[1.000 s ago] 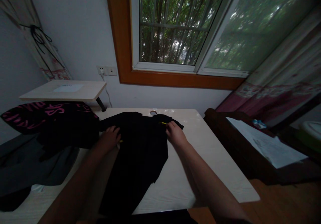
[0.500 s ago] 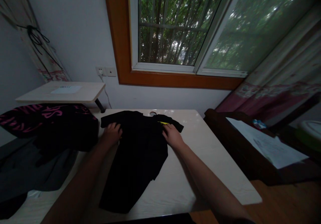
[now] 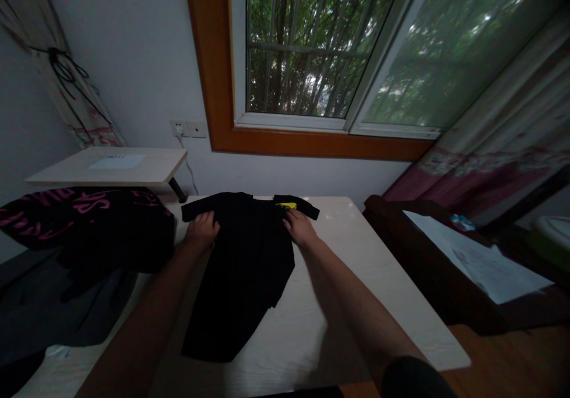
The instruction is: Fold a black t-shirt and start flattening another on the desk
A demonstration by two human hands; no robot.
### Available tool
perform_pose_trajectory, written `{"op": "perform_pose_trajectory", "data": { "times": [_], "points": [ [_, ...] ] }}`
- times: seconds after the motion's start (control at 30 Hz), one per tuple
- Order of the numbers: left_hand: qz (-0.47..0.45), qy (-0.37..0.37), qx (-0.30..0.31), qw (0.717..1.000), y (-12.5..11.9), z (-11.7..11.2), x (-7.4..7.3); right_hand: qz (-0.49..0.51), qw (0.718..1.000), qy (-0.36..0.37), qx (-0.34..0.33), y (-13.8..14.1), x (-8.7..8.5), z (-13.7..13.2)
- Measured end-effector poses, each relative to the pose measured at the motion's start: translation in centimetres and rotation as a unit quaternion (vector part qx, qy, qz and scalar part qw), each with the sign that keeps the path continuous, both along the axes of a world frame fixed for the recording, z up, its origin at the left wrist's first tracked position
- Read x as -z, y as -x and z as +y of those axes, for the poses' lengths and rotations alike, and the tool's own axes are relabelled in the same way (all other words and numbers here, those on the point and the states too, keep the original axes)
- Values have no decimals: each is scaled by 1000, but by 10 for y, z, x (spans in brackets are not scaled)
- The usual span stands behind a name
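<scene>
One black shirt (image 3: 247, 267) lies spread on a pale table (image 3: 365, 291), its upper part between the person's left hand (image 3: 202, 229) and right hand (image 3: 300, 228). Both hands touch its side edges just below the short sleeves, set apart by about the breadth of the shirt's chest. The fingers are bent over the cloth, but whether either hand pinches the fabric or only presses on it, one cannot tell.

Just beyond the left hand, one sleeve (image 3: 196, 207) points outward; the other sleeve (image 3: 310, 209) reaches past the right hand's fingers. A yellow patch (image 3: 286, 206) shows right by the right fingertips. From between the two hands, the shirt's body runs back toward the person, slanting to the left and ending in a narrower lower edge.

To the left of the left hand, near it, sits a black garment with pink lettering (image 3: 91, 202), with a grey garment (image 3: 75, 303) on its nearer side. Farther off past that hand stands a small raised shelf (image 3: 160, 163) with a white sheet (image 3: 118, 161) on it. Well to the right of the right hand, a large paper (image 3: 478, 261) lies on dark brown furniture (image 3: 427, 261). Beyond both hands rises a window (image 3: 312, 59) with a brown frame.
</scene>
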State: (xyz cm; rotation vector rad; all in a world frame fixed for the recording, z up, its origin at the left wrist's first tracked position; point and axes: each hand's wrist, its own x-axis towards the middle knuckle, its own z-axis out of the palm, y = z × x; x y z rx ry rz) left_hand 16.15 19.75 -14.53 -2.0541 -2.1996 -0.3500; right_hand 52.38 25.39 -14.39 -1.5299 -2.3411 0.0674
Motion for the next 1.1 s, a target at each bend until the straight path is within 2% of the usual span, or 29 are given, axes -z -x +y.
{"op": "perform_pose_trajectory", "data": {
  "times": [0.2,0.4,0.5,0.6,0.77,0.93,1.1],
  "points": [
    [-14,-1,-14,1000,5,12,8,12,999,26,33,9,1,5],
    [-28,-29,-2,999,4,-4,9,171,985,5,14,4,1,-20],
    [-59,-73,52,994,3,-18,8,266,964,-7,-22,-2,-3,-51],
    [-103,-105,108,983,-1,-38,7,294,953,-25,-67,-6,-9,-89],
    [-173,-101,91,975,-13,-79,4,231,951,17,-203,-8,-15,-140],
    [-259,-9,114,959,-15,-112,3,234,940,36,-244,-8,-19,-158],
    [-358,34,94,928,-8,-133,-6,358,897,117,-232,-30,-39,-167]
  ]
}}
